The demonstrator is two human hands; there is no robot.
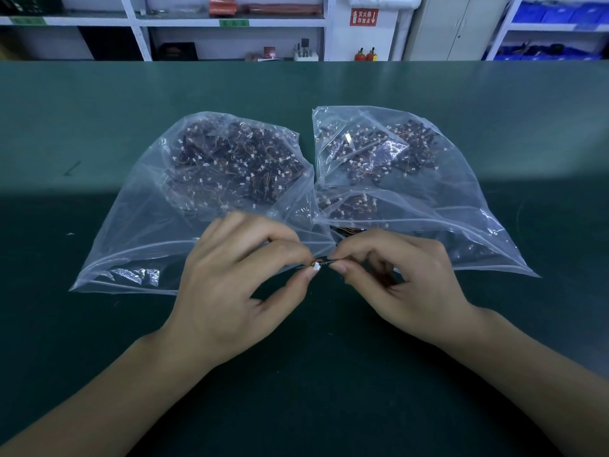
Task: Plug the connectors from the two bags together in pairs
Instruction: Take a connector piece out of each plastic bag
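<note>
Dark green work table (99, 324) spans the view; white shelving (138, 24) with a red wall sign (363, 17) and two small red extinguishers (365, 55) behind its far edge. Two clear plastic bags lie side by side mid-table, edges overlapping at centre: left bag (138, 232) and right bag (461, 206), each holding a dense heap of small wired connectors, dark bodies, white housings, orange leads. Both mouths face the person. Left hand (237, 291) and right hand (405, 285) meet just in front of the bag mouths, above the table. Left thumb and forefinger pinch a white connector (315, 266); right thumb and forefinger pinch the dark, thin wired piece (328, 258) touching it. Other fingers on both hands curled. Whether the two pieces are fully mated: cannot tell, too small.
</note>
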